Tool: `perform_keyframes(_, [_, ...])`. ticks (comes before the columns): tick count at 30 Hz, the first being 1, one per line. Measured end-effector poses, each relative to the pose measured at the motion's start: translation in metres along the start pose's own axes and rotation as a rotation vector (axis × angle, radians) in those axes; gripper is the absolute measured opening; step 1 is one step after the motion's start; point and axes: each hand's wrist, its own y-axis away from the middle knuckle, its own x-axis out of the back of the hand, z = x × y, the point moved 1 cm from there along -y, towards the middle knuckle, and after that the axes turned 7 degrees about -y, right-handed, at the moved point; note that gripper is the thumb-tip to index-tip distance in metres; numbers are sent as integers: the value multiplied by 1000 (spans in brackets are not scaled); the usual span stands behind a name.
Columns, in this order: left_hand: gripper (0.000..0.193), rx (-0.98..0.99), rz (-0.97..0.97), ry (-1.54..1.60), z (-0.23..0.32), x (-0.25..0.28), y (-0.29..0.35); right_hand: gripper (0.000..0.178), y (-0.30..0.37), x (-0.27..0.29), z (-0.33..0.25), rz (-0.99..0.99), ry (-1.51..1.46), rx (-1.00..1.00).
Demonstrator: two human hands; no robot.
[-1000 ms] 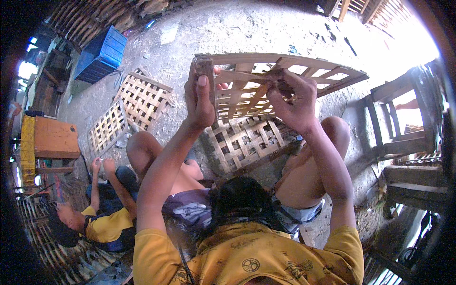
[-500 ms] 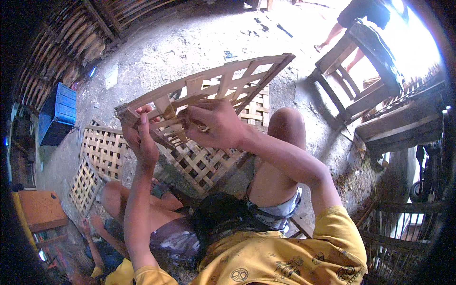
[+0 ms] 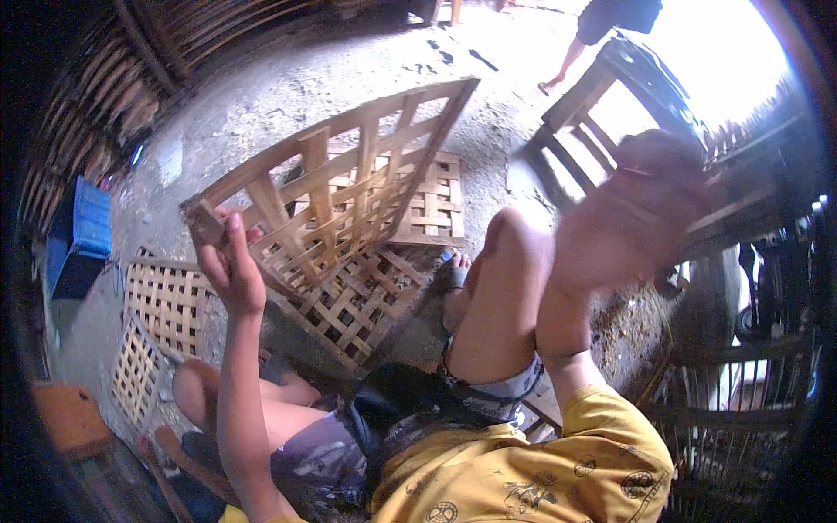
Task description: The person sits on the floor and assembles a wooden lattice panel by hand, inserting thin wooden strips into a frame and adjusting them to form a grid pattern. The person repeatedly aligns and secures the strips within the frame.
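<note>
A woven bamboo lattice panel (image 3: pixel 323 187) with a wooden frame is tilted up before me, its strips crossing with wide gaps. My left hand (image 3: pixel 231 270) is closed on the panel's near left corner, thumb against the frame. Away from the panel, at the right, my right hand (image 3: pixel 636 200) is raised and smeared by motion. Its fingers cannot be made out, nor whether anything is in them. Beneath the held panel another lattice panel (image 3: pixel 353 336) lies on the floor between my legs, and a further one (image 3: pixel 443 228) shows just beyond it.
More lattice panels (image 3: pixel 166 301) lie to the left. A blue crate (image 3: pixel 80 231) stands at the far left, an orange-brown wooden stool (image 3: pixel 70 418) below it. Wooden furniture (image 3: pixel 558 144) stands at the upper right, with a person's leg (image 3: pixel 568 63) behind. Another person's arm (image 3: pixel 179 458) shows at lower left.
My right hand has left the panel's strips and swung up and to the right. My left hand still grips the corner; the view has shifted somewhat.
</note>
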Motion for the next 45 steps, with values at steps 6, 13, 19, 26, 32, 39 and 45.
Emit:
perform_keyframes(6, [30, 36, -13, -2, -2, -15, 12, 23, -82, 61, -61, 211, 27, 348])
perform_keyframes(13, [21, 7, -132, 72, 6, -11, 6, 21, -106, 99, -115, 182, 85, 481])
perform_keyframes(19, [19, -33, -96, 14, 21, -4, 3, 21, -102, 52, -101, 84, -10, 467])
perform_keyframes(26, [18, -78, -130, 47, 18, -24, 11, 22, -84, -2, -29, -57, -90, 313])
perform_keyframes(32, [21, -63, -103, -55, 18, -10, 2, 23, -35, -36, 56, -167, -10, 152])
perform_keyframes(39, [20, -48, -97, -50, 19, -6, 4, 19, -24, -33, 94, -289, 99, 92])
perform_keyframes(45, [20, -46, -112, -70, 15, -4, 2, 20, -24, -33, 87, -316, 192, 101])
